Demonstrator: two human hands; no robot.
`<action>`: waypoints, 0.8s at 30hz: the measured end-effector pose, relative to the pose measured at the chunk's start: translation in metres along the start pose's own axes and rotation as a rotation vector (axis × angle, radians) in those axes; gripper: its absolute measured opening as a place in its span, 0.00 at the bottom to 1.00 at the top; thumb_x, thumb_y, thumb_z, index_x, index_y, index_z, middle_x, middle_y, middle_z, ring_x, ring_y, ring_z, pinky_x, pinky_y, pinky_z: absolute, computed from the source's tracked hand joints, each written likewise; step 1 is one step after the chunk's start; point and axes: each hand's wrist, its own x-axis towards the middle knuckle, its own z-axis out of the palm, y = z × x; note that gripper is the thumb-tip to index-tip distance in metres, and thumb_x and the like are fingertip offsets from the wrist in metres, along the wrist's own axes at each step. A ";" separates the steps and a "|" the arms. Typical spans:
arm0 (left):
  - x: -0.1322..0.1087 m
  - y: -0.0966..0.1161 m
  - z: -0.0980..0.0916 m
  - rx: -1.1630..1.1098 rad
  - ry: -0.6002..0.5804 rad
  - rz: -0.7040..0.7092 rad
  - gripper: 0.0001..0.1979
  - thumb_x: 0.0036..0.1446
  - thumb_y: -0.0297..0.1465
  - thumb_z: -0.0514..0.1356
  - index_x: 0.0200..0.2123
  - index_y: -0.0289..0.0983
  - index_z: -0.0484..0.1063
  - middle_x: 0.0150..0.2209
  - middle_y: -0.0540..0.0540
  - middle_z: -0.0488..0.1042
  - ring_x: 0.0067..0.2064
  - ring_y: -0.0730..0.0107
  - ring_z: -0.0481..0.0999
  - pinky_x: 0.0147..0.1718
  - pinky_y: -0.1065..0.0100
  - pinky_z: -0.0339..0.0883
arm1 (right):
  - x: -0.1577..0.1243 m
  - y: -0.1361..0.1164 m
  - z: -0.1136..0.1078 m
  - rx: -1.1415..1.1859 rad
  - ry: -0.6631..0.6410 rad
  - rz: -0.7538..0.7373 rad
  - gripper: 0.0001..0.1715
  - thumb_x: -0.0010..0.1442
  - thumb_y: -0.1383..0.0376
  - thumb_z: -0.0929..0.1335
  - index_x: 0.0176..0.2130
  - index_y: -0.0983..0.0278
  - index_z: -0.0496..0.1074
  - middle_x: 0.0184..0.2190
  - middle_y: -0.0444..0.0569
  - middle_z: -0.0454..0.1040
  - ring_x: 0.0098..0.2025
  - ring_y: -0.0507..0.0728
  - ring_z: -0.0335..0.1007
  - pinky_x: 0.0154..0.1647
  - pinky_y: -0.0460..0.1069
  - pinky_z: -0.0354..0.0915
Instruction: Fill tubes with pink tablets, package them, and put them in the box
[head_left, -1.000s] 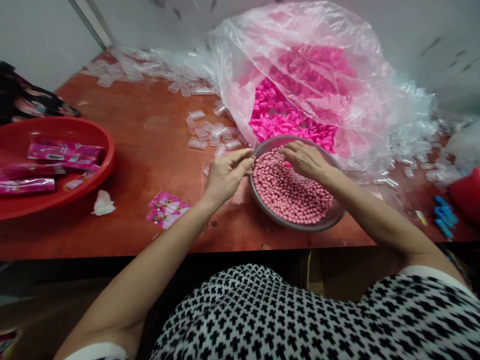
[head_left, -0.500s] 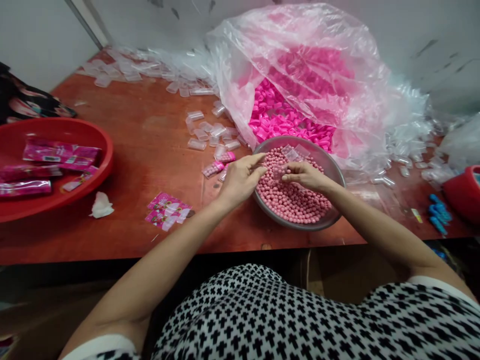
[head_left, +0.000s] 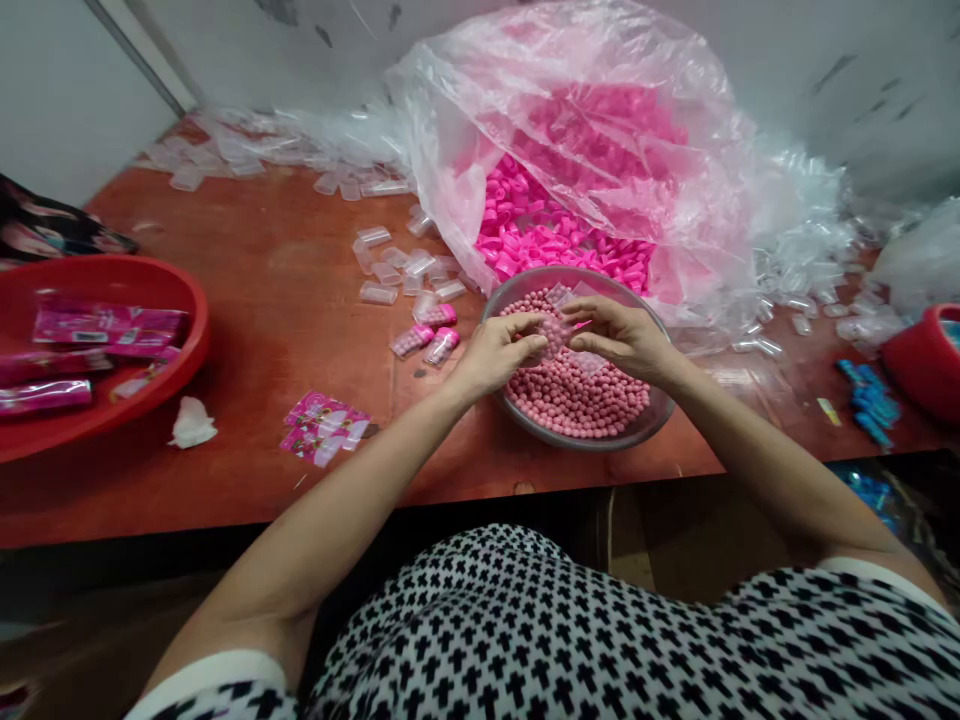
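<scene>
My left hand (head_left: 495, 352) pinches a small clear plastic container (head_left: 553, 336) filled with pink beads, above the near-left part of a grey bowl. Facing it, my right hand (head_left: 628, 338) has its thumb and fingers curled around a small bright pink piece (head_left: 580, 325), which looks like a cap and is mostly hidden. Loose pink beads (head_left: 585, 405) fill the bowl (head_left: 651, 432) below both hands, and some clear empty containers lie on them. Left of the bowl lie several filled containers with pink caps (head_left: 441, 346).
Behind the bowl stands a large clear bag (head_left: 435, 120) of bright pink caps (head_left: 555, 240). Clear empty containers (head_left: 390, 270) are scattered at its left and right. A red basin (head_left: 196, 330) with pink packets is at left, printed cards (head_left: 326, 428) nearer. Blue pieces (head_left: 870, 405) lie at right.
The filled container has come up out of the beads and passed from my right hand to my left. My right hand now holds a small pink piece beside it. The view has shifted slightly.
</scene>
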 end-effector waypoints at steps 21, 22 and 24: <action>0.001 -0.002 0.009 -0.352 0.310 0.108 0.18 0.48 0.38 0.67 0.42 0.37 0.72 0.40 0.45 0.77 0.37 0.68 0.78 0.36 0.66 0.76 | 0.022 0.021 -0.023 -0.978 -0.005 0.154 0.15 0.60 0.66 0.63 0.40 0.66 0.79 0.37 0.53 0.79 0.38 0.57 0.73 0.37 0.47 0.59; 0.001 -0.002 0.009 -0.356 0.322 0.122 0.17 0.49 0.38 0.67 0.41 0.37 0.72 0.41 0.45 0.77 0.37 0.69 0.78 0.36 0.66 0.76 | 0.027 0.021 -0.023 -1.003 -0.002 0.166 0.16 0.60 0.66 0.63 0.40 0.66 0.79 0.37 0.53 0.79 0.38 0.58 0.73 0.38 0.48 0.59; 0.001 -0.004 0.009 -0.359 0.343 0.149 0.16 0.50 0.38 0.66 0.41 0.37 0.73 0.41 0.46 0.77 0.37 0.69 0.79 0.37 0.65 0.76 | 0.038 0.021 -0.023 -1.042 0.019 0.189 0.16 0.60 0.66 0.63 0.41 0.66 0.78 0.39 0.54 0.79 0.40 0.58 0.73 0.38 0.48 0.60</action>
